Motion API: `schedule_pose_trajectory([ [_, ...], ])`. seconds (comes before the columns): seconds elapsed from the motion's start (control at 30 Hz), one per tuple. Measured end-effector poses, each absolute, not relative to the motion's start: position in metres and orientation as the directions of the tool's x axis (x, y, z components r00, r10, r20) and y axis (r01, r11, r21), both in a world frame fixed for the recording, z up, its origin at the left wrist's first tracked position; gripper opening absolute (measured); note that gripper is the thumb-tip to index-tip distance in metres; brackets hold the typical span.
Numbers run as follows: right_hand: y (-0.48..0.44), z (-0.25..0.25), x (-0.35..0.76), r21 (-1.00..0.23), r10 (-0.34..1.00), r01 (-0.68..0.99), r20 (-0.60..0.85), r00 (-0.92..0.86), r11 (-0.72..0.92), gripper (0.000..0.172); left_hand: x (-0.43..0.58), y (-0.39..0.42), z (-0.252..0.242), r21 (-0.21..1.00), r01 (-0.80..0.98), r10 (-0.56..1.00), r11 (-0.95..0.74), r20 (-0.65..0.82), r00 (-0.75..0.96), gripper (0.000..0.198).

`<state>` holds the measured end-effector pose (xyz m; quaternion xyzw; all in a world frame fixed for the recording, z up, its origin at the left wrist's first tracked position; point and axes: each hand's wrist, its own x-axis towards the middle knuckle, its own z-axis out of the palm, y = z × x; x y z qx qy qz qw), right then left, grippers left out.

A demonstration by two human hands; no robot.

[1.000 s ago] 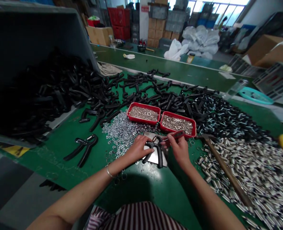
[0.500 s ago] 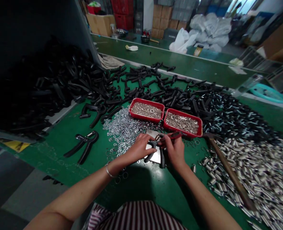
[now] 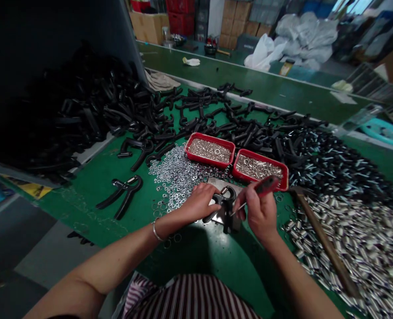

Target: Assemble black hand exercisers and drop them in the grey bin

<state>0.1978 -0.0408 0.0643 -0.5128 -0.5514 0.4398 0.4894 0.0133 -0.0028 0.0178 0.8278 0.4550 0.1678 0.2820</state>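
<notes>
1. Green workbench (image 3: 83, 199), pretty cluttered; two red rectangular plastic trays (image 3: 210, 162) of small metal bits (image 3: 210, 148) sit just past the hands, likely for easy reach.
2. Left hand (image 3: 203, 200) is gripping a black two-legged hand grip (image 3: 228, 212) over a flat silver metal plate (image 3: 216, 181), probably to steady it.
3. Right hand (image 3: 260, 212) is wrapped round a red-handled thin metal tool (image 3: 267, 185), aimed grip-wards; can't tell if they touch.
4. Grip looks shiny black, hooked up top.

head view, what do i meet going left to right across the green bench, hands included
Yellow-and-black striped tape, loose black hand grip, left hand, black hand grip under work, right hand, wooden-handled hammer, turquoise tray.
</notes>
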Motion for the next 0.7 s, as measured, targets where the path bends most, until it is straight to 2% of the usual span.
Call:
schedule_pose_trajectory([
  [0.03,-0.052,0.066,0.202,-0.979,0.996,0.179,0.094,-0.012,0.095,0.027,0.013,-0.003,0.017,0.616,0.657,0.845,-0.434,0.025,0.534,0.035],
  [0.1,-0.075,0.062,0.212,-0.914,0.995,0.394,0.073,-0.063,0.092,0.023,0.013,-0.003,0.013,0.621,0.647,0.843,-0.442,0.041,0.536,0.035],
  [0.17,-0.100,0.049,0.222,-0.768,0.992,0.637,-0.028,-0.127,0.060,0.020,0.013,0.000,0.006,0.629,0.644,0.853,-0.435,0.059,0.518,0.035],
  [0.23,-0.124,0.035,0.233,-0.645,0.978,0.764,-0.139,-0.154,0.028,0.020,0.013,0.004,-0.001,0.619,0.652,0.861,-0.437,0.079,0.503,0.034],
  [0.3,-0.144,0.026,0.248,-0.623,0.982,0.782,-0.146,-0.120,0.003,0.021,0.016,0.007,-0.002,0.582,0.662,0.857,-0.473,0.131,0.498,0.035],
  [0.4,-0.160,0.020,0.284,-0.614,0.997,0.788,0.012,0.070,-0.048,0.023,0.031,0.005,0.013,0.517,0.639,0.816,-0.569,0.259,0.516,0.031],
  [0.47,-0.159,0.017,0.312,-0.560,0.979,0.823,0.094,0.179,-0.097,0.023,0.052,-0.001,0.027,0.509,0.566,0.750,-0.648,0.300,0.589,0.023],
  [0.6,-0.140,0.006,0.352,-0.436,0.960,0.889,0.159,0.229,-0.140,0.023,0.116,-0.011,0.039,0.529,0.376,0.560,-0.761,0.242,0.793,0.020],
  [0.7,-0.126,0.002,0.362,-0.367,0.962,0.921,0.177,0.210,-0.133,0.023,0.162,-0.007,0.028,0.565,0.349,0.530,-0.748,0.191,0.826,0.018],
])
